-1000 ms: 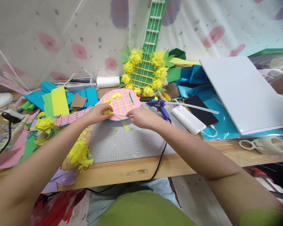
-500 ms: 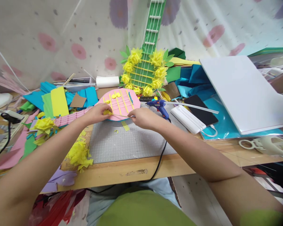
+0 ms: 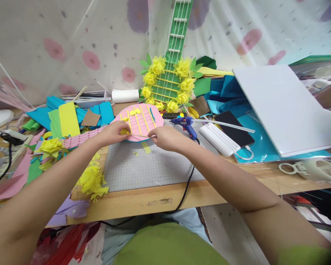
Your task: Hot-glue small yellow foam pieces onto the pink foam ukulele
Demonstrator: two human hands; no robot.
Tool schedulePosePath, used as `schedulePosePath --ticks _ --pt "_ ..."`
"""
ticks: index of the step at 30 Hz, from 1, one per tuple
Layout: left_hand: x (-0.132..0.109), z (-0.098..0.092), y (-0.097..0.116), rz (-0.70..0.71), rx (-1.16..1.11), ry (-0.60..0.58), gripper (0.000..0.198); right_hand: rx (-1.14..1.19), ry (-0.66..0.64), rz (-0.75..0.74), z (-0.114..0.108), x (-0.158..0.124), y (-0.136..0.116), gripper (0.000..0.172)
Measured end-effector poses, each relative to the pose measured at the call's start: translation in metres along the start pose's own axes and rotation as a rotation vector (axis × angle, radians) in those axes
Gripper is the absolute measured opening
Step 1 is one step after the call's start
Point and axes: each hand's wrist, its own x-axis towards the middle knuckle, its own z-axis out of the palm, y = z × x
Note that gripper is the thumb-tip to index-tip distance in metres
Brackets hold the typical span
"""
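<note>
A pink paper guitar body [image 3: 146, 127] with yellow strips and small yellow pieces lies at the back of the grey cutting mat [image 3: 143, 165]. At its left front edge, my left hand [image 3: 116, 132] has its fingers closed on a yellow paper piece [image 3: 124, 131]. My right hand [image 3: 164, 137] pinches one end of a thin stick [image 3: 141, 135], whose other end reaches toward the yellow piece. The pink neck [image 3: 84, 136] runs left, partly behind my left hand and forearm.
A green guitar with yellow flowers [image 3: 167, 86] leans at the back. Right of the mat's rear are a blue glue gun [image 3: 186, 124], a white power bank [image 3: 219, 139] and a white board [image 3: 284, 106]. Yellow scraps [image 3: 92, 180] and coloured papers lie left; scissors [image 3: 292, 168] right.
My right hand has shifted very slightly to the left with the stick. My left hand stays at the yellow piece, and the guitar body has not visibly moved.
</note>
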Motion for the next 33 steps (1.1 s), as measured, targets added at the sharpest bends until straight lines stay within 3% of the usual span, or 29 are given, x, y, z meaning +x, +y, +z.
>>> schedulePosePath --ticks 22,33 --pt "-0.001 0.002 0.000 -0.046 -0.057 -0.005 0.034 -0.007 -0.008 0.000 -0.004 -0.003 0.007 0.036" --pt "-0.003 0.002 -0.001 -0.062 -0.046 -0.007 0.039 -0.067 -0.078 0.014 -0.012 -0.001 -0.014 0.040"
